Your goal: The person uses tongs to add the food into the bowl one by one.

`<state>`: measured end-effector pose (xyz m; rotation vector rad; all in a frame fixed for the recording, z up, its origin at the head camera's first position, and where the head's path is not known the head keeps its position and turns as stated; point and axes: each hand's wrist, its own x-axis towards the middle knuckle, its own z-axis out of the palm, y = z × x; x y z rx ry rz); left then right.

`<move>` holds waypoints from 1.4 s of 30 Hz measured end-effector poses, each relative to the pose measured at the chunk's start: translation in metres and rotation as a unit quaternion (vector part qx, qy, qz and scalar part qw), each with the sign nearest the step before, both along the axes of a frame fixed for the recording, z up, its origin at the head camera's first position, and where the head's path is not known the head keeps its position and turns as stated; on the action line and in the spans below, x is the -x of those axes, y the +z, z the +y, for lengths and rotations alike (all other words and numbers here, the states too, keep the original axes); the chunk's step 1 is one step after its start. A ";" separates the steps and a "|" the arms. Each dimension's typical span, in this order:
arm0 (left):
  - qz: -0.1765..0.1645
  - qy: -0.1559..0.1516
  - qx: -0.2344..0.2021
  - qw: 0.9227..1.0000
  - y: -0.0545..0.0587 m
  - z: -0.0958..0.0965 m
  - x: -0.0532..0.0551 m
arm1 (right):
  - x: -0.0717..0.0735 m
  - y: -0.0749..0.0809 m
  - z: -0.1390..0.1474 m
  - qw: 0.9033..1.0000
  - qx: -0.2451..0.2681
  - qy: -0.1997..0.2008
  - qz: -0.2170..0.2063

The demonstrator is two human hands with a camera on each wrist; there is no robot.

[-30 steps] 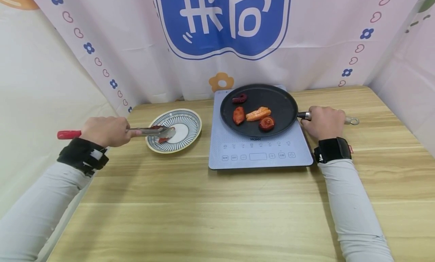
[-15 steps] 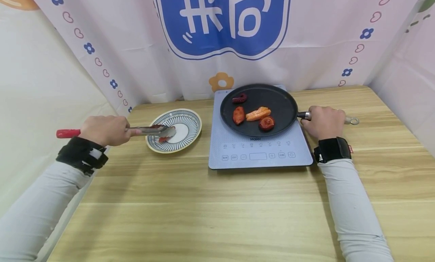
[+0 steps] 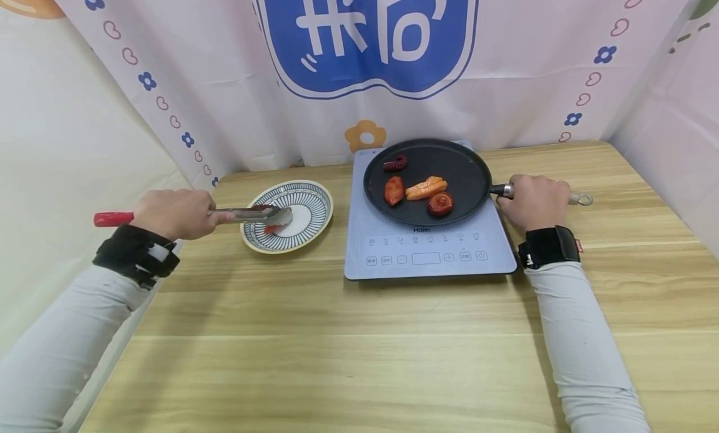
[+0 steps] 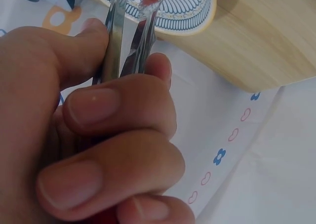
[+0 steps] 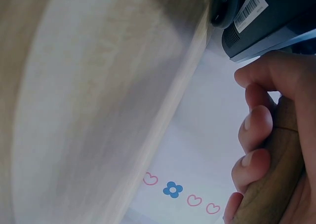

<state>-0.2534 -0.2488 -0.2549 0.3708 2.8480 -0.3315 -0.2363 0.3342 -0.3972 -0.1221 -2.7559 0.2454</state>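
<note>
My left hand grips metal tongs with a red end. Their tips reach into a patterned plate at the left, over reddish food that they partly hide; whether the tips pinch it I cannot tell. In the left wrist view, curled fingers wrap the tongs. My right hand holds the frying pan's wooden handle. In the black pan lie a dark red curled piece, a reddish oval piece, an orange strip and a round red-brown piece.
Under the pan is a pale induction cooker with a row of touch buttons. Both it and the plate stand on a wooden table. A printed white curtain hangs directly behind the table.
The tongs and left hand have shifted very slightly, the tips a little to the right and up within the plate. My right hand and the pan stay as they were.
</note>
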 end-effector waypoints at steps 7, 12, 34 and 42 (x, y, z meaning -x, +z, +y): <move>0.006 0.001 0.002 1.000 0.000 0.002 0.000 | 0.000 0.000 0.000 1.000 -0.002 -0.001 -0.001; 0.007 -0.001 0.004 1.000 0.000 0.001 0.000 | 0.000 0.001 -0.001 1.000 -0.004 -0.002 -0.001; 0.008 -0.006 -0.005 1.000 0.007 0.009 0.000 | -0.001 0.001 -0.002 1.000 0.002 -0.003 -0.013; 0.007 -0.006 0.000 1.000 0.008 0.014 0.002 | -0.001 0.001 0.000 1.000 0.001 -0.004 -0.017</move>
